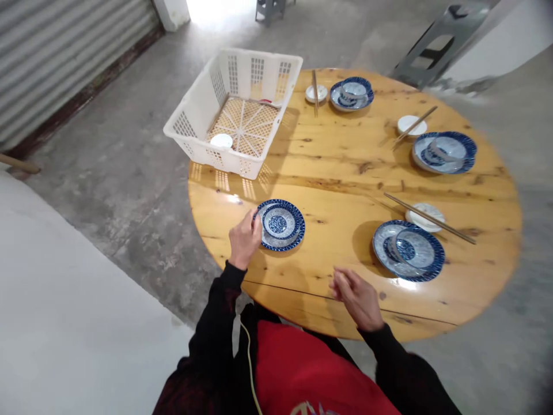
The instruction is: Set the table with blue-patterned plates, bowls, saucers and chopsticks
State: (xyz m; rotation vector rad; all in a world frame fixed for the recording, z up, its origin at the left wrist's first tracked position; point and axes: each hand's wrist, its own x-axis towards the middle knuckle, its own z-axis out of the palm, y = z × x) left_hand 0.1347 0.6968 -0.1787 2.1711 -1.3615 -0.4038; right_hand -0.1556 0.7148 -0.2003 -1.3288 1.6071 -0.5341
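Observation:
A blue-rimmed plate lies near the table's left edge, with a small blue-and-white bowl on it. My left hand is at their left side, its fingers closed at the bowl's rim and covering part of the plate's edge. Over the near part of the table, my right hand has its fingers curled together, and nothing shows in them. To its right is another blue-rimmed plate carrying a bowl. Behind that pair, a pair of chopsticks rests across a small white dish.
A white plastic basket stands at the table's far left, containing a small white dish and some thin utensils. Two more plate settings line the far side of the round wooden table. A grey stool stands beyond.

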